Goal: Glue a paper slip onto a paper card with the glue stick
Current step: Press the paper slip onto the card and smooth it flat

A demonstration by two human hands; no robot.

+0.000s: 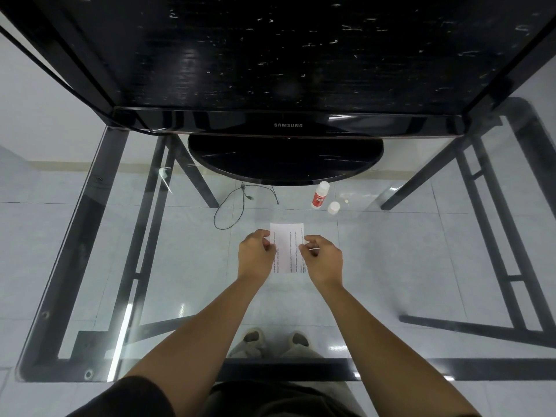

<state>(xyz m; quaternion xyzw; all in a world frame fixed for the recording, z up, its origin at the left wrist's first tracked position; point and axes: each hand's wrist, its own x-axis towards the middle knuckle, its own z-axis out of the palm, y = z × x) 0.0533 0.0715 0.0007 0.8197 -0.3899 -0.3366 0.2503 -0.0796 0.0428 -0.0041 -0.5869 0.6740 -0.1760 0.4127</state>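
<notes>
A white printed paper (287,248) lies on the glass worktop (391,266), roughly at its middle, with lines of text running along its length. Whether this is the card alone or the card with the slip already laid on it cannot be told, since no separate edge is resolved. It is pinched at its two long sides: the left hand (255,255) is closed on the left edge, thumb and fingers together on the sheet, and the right hand (323,258) is closed on the right edge in the same manner. Each grip is therefore clamped on the paper, not spread.

The step in hand is judged to be aligning or pressing down the paper. It would be done well if the edges were squared first, with the paper kept flat against the glass, and pressure then worked from the middle outward so that no bubble or crease is trapped. Light, even pinches are called for, as thin paper buckles readily when pushed inward from both sides.

Further off, beyond the paper and to the right, the glue stick (319,195) stands upright with its cap (333,207) set just beside it, so the stick is uncapped and may dry if left long. Behind these, the monitor stand (285,159) rests on the glass. A loose cable (240,206) shows near it, though whether on the glass or the floor below cannot be told.
</notes>
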